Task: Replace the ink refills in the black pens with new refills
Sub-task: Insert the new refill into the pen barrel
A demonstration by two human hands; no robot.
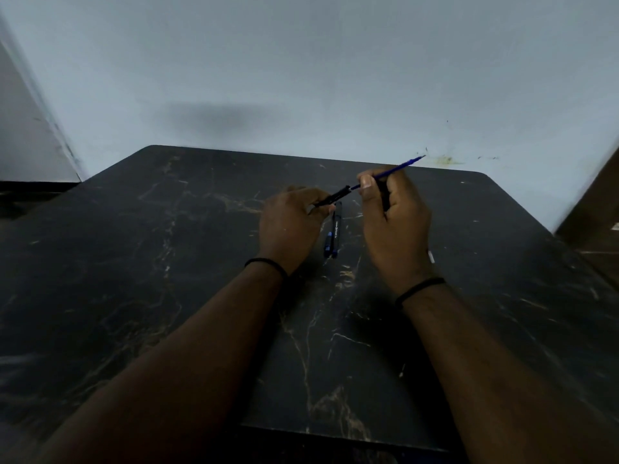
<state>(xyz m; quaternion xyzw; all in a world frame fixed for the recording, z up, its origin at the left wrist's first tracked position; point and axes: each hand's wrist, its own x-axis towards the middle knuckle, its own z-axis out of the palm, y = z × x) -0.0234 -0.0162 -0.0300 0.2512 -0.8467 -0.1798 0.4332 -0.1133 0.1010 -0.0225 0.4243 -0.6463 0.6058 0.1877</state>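
Note:
My left hand (291, 222) grips a black pen barrel (333, 196) above the table, its open end pointing up and right. A thin blue ink refill (393, 169) runs from that end up to the right, and my right hand (392, 216) pinches it between thumb and fingers. Another dark piece shows inside my right palm; I cannot tell what it is. A second black pen (336, 229) with a blue end lies on the dark marbled table (167, 262) just below and between my hands.
The table stands against a pale wall (301, 78). A small white object (431, 256) lies just right of my right wrist. A brown surface (593, 212) rises at the right edge, and the floor drops away at the left.

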